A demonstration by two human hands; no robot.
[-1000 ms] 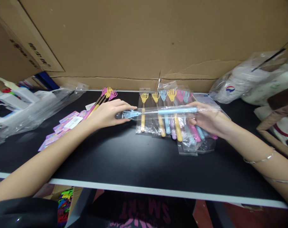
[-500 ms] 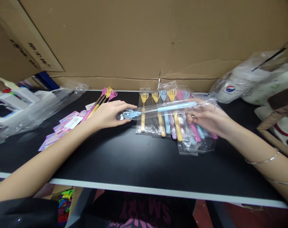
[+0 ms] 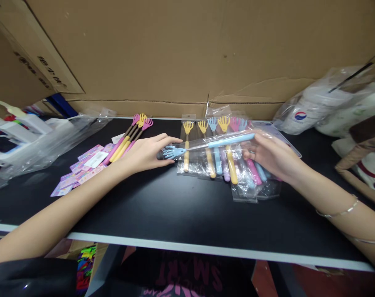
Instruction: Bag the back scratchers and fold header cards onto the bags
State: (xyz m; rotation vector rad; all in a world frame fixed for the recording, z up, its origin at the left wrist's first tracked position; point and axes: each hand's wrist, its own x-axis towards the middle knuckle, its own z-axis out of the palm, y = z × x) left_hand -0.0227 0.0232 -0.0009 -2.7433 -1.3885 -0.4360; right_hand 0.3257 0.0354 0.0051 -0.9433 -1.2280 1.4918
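A light blue back scratcher [image 3: 232, 140] in a clear plastic bag is stretched between my hands, its claw head to the left and its handle to the right. My left hand [image 3: 144, 152] cups the claw end, thumb below and fingers above. At the handle end, the fingers of my right hand [image 3: 269, 154] are closed on the bag. Under it lie several bagged back scratchers [image 3: 231, 167] in yellow, blue, purple and pink, partly hidden by the raised one. Beyond my left hand are several unbagged pink and yellow back scratchers [image 3: 121, 146], fanned out with dark shafts.
Purple-pink cards [image 3: 82, 165] with a white label lie at the left on the black tabletop [image 3: 181, 210]. Farther left are clear bags [image 3: 57, 146] and a white plastic piece. A cup in a bag [image 3: 307, 107] and a plush toy [image 3: 369, 165] stand right. Cardboard [image 3: 187, 53] walls the back.
The bagged blue back scratcher has shifted slightly, its claw head now showing more between my left thumb and fingers. My right hand has moved a little, uncovering a pale flat item behind it.
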